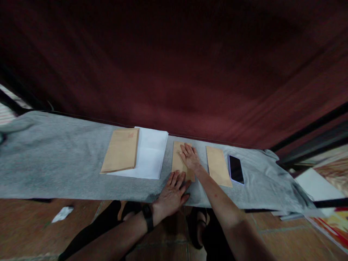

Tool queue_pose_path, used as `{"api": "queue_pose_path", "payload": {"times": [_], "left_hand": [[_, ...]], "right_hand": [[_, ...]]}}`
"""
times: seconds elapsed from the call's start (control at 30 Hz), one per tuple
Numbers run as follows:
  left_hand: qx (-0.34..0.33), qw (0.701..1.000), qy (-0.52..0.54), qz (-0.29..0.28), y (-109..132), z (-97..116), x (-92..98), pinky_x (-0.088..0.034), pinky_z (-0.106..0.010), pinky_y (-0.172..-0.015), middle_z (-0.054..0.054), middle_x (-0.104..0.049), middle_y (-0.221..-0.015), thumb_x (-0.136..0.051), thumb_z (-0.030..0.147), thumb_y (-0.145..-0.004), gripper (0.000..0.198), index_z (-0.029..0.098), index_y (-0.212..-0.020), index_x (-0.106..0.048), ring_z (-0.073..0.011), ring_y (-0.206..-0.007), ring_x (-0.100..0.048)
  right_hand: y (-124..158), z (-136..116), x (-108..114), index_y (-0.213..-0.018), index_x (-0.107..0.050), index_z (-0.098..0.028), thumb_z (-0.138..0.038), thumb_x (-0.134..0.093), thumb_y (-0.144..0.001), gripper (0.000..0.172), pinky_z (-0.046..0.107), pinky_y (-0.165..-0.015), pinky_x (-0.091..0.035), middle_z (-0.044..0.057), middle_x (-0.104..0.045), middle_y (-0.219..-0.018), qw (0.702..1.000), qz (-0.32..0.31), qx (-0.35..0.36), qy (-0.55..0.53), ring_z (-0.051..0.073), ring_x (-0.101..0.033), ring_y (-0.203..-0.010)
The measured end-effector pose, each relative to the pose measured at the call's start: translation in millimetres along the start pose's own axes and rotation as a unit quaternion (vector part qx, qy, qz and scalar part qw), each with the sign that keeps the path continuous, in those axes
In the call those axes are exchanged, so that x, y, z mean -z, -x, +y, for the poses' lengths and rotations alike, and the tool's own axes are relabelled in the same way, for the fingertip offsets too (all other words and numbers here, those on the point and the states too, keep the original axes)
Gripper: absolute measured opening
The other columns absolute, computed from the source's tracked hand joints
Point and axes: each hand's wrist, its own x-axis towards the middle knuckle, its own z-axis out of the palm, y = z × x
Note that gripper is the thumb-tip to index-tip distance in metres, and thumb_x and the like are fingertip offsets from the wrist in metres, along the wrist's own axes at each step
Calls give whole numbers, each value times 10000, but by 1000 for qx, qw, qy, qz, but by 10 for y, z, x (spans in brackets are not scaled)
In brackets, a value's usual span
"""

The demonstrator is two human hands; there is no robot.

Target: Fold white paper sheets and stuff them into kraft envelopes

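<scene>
A brown paper envelope (176, 157) lies flat on the grey cloth right in front of me. My right hand (189, 156) rests on its upper part, fingers stretched out. On the envelope's lower edge lies my left hand (172, 192), its fingers spread and a dark band on the wrist. Just to the right is a second brown envelope (219, 166), touched by neither hand. Off to the left, a stack of brown envelopes (121, 150) partly covers some white paper sheets (152, 154).
A phone (236, 169) with a dark screen lies right of the second envelope. The grey cloth (67, 156) covers a long narrow surface against a dark red backdrop (174, 79). A crumpled white scrap (62, 214) is on the tiled floor.
</scene>
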Motion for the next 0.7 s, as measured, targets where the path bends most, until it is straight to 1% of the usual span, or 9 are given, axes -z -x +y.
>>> {"api": "queue_pose_path", "payload": {"times": [0.1,0.2,0.3,0.37,0.43,0.5,0.57,0.63,0.7], "left_hand": [[0,1000,-9,1,4,3,-11,-205,-521,-1197,-99,-363,-1601,-427,531,-995,544,296,-1485,-443,-346,-1489,-280],[0,1000,-13,-1,8,13,32,-183,-508,-1207,-100,-363,-1602,-415,519,-1001,541,281,-1487,-444,-320,-1488,-293],[-1,1000,-9,-12,10,18,79,-171,-509,-1211,-110,-383,-1590,-397,519,-1006,537,265,-1474,-466,-311,-1487,-300],[-3,1000,-6,-20,11,17,93,-169,-517,-1212,-122,-417,-1567,-391,524,-1006,536,250,-1456,-490,-310,-1477,-321],[-6,1000,-4,-24,16,16,93,-173,-521,-1214,-137,-448,-1544,-399,523,-1003,537,230,-1439,-509,-309,-1465,-346],[-9,1000,-5,-22,26,13,87,-175,-524,-1218,-153,-477,-1518,-412,513,-1001,536,197,-1418,-530,-311,-1465,-347],[-15,1000,-7,-17,38,8,78,-176,-533,-1220,-160,-495,-1502,-423,495,-999,535,167,-1406,-538,-313,-1478,-319],[-23,1000,-8,-13,50,2,62,-191,-546,-1218,-160,-474,-1520,-441,482,-993,546,150,-1419,-520,-314,-1488,-297],[-25,1000,-10,-6,63,-3,34,-228,-545,-1211,-162,-442,-1543,-466,480,-981,566,143,-1434,-498,-315,-1481,-315]], "right_hand": [[-21,-32,9,-1564,-298,-212,-379,-267,-1069,523,491,-1238,-160,95,-242,-1640,1000,5,13,-12,228,-227,-1520],[80,-56,31,-1561,-306,-249,-401,-208,-1075,518,470,-1250,-142,50,-243,-1646,996,-24,72,-52,204,-209,-1525],[293,-81,66,-1560,-303,-271,-459,-153,-1071,545,451,-1259,-126,19,-212,-1657,983,-70,127,-108,192,-161,-1535],[476,-102,93,-1558,-303,-272,-479,-128,-1067,561,454,-1261,-122,17,-212,-1658,975,-93,136,-149,186,-149,-1537],[673,-127,114,-1554,-311,-281,-490,-134,-1065,561,457,-1262,-133,15,-229,-1654,969,-100,130,-185,179,-164,-1534],[871,-151,120,-1544,-337,-288,-489,-176,-1066,543,466,-1261,-148,18,-265,-1643,965,-93,119,-213,177,-197,-1527],[1058,-171,104,-1537,-358,-261,-451,-216,-1069,525,478,-1256,-180,40,-320,-1623,962,-76,107,-241,179,-246,-1513],[1222,-183,68,-1501,-431,-217,-402,-287,-1060,499,484,-1238,-244,78,-411,-1577,959,-39,84,-268,196,-335,-1476],[1349,-186,26,-1445,-505,-191,-346,-391,-1024,463,473,-1195,-339,109,-510,-1503,958,19,40,-284,220,-439,-1410]]}}
